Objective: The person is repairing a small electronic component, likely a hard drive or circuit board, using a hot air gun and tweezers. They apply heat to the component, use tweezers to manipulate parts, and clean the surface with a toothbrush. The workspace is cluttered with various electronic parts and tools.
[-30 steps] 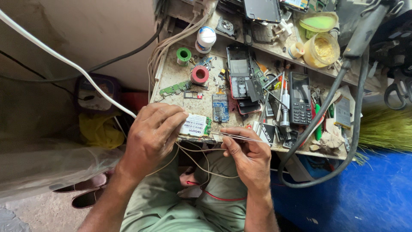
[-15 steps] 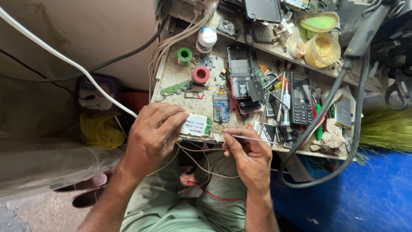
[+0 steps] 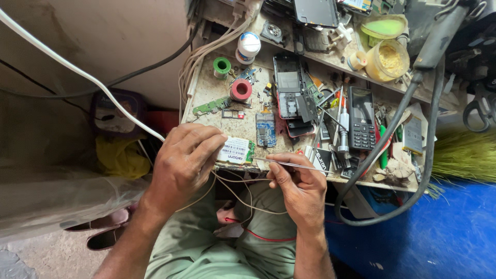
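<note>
In the lower middle of the frame the left hand (image 3: 183, 160) lies curled over the near edge of the workbench (image 3: 206, 93), its fingers bent and its fingertips pressing down on a small circuit board (image 3: 236, 151) that carries a white sticker and shows a green edge on its right. The board sits at the front edge of the bench, just left of the centre of the picture. The right hand (image 3: 299, 188), lower and to the right, is closed in a pinch, thumb and forefinger gripping a pair of thin metal tweezers (image 3: 289, 165) that lie nearly level; their left tip comes close to the right edge of the board, though whether it touches cannot be told. Pale thin wires (image 3: 243, 199) loop down from under the board, across the person's green clothing.

Higher up on the bench, above the board, lies a small blue circuit board (image 3: 266, 129). To the upper left of it are a red roll of tape (image 3: 241, 90) and a green roll (image 3: 222, 66). A black keypad phone (image 3: 361, 118) lies to the right, with an opened phone shell (image 3: 288, 88) near the centre top. A yellow tub (image 3: 387, 60) stands in the upper right, and a thick black cable (image 3: 413, 155) curves down the right side. A white cable (image 3: 77, 75) crosses the upper left
</note>
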